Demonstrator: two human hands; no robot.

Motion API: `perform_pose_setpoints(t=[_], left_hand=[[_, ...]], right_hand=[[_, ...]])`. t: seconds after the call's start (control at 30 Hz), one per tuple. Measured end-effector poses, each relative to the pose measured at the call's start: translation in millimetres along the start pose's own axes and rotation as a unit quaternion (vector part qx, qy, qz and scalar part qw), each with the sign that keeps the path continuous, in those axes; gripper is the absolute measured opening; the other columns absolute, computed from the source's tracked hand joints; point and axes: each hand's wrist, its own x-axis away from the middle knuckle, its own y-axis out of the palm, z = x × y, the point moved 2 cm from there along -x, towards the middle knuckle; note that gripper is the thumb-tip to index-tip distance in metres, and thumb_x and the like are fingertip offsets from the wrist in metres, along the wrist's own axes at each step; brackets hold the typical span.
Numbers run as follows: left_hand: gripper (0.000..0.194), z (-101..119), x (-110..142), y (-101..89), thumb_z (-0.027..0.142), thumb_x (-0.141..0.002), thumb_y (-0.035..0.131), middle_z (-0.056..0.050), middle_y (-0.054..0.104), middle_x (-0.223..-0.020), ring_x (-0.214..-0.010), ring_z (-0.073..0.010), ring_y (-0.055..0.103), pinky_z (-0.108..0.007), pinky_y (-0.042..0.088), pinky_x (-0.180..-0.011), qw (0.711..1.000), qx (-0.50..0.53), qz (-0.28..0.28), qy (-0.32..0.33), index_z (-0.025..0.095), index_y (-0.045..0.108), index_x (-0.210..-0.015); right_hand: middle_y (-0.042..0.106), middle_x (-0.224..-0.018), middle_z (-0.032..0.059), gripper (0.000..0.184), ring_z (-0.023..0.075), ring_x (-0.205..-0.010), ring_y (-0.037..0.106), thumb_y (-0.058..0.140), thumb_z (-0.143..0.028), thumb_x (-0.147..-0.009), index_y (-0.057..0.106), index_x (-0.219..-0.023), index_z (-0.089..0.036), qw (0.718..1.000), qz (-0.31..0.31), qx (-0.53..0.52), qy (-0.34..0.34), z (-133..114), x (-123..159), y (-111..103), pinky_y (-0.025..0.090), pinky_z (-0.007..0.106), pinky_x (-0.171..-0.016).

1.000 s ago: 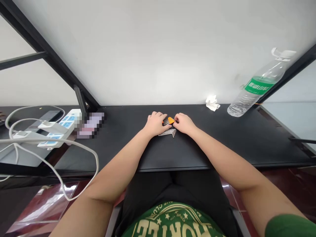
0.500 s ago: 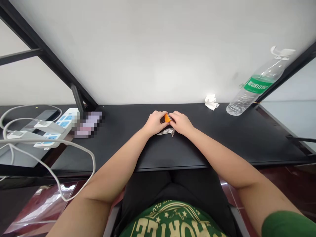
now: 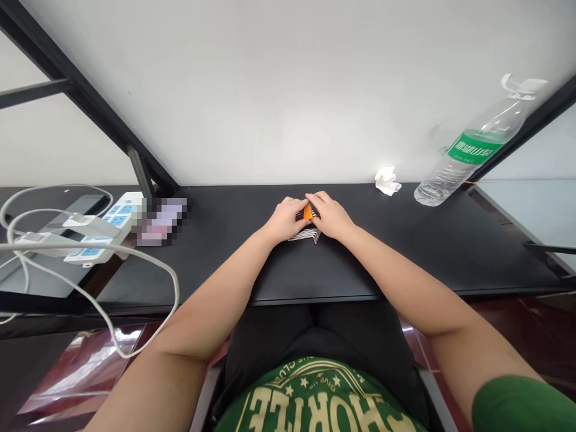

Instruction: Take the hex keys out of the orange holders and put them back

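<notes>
Between my two hands is a small orange-and-black hex key holder (image 3: 307, 213), partly covered by fingers. My left hand (image 3: 287, 218) grips its left side, thumb and fingers closed round it. From the right, my right hand (image 3: 332, 216) pinches the holder, its fingertips over the top edge. Several silver L-shaped hex keys (image 3: 305, 234) lie side by side on the black desk (image 3: 315, 276), just below the hands. Whether my fingers also hold a key is too small to tell.
A crumpled white tissue (image 3: 387, 180) and a clear plastic bottle with a green label (image 3: 477, 147) stand at the back right. To the left are a white power strip (image 3: 119, 219), looping white cables (image 3: 175, 288) and a blurred-out item (image 3: 162, 222). Black metal frame bars (image 3: 101, 111) flank the desk.
My right fingers have moved up and left over the top of the orange holder, covering more of it. The hex keys stay on the desk. The whole view has shifted slightly.
</notes>
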Motion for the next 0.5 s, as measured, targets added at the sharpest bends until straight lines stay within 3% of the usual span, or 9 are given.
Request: perform_pose_setpoints(t=[0.17,0.37,0.5], left_hand=[[0.053,5,-2,0.3,0.027,-0.086,0.081,-0.008,0.075,-0.129,-0.121,-0.0310,0.062,-0.044,0.050,-0.105,0.998,0.054,0.005,-0.038,0.024,0.068,-0.138],[0.026,16,-1,-4.2,0.038,-0.094,0.072,-0.007,0.076,-0.110,-0.111,-0.0323,0.065,-0.044,0.050,-0.095,1.000,-0.018,-0.002,-0.021,0.024,0.072,-0.117],[0.030,15,-1,-6.2,0.037,-0.094,0.072,-0.007,0.075,-0.108,-0.110,-0.0324,0.065,-0.043,0.048,-0.093,0.998,-0.050,0.002,-0.030,0.025,0.069,-0.122]], right_hand=[[0.069,-0.131,0.0173,0.041,0.0312,-0.117,0.065,0.052,-0.017,-0.102,0.062,-0.141,-0.015,0.997,-0.034,0.065,0.012,-3,-3,-3,0.047,0.041,-0.094],[0.072,-0.119,0.0162,0.022,0.0302,-0.106,0.067,0.055,-0.022,-0.103,0.068,-0.119,-0.015,0.991,-0.062,0.114,0.013,-5,-3,-4,0.042,0.038,-0.085],[0.073,-0.112,0.0122,0.022,0.0278,-0.100,0.068,0.048,-0.020,-0.104,0.069,-0.110,-0.017,0.994,-0.032,0.098,0.038,1,-4,-7,0.040,0.037,-0.082]])
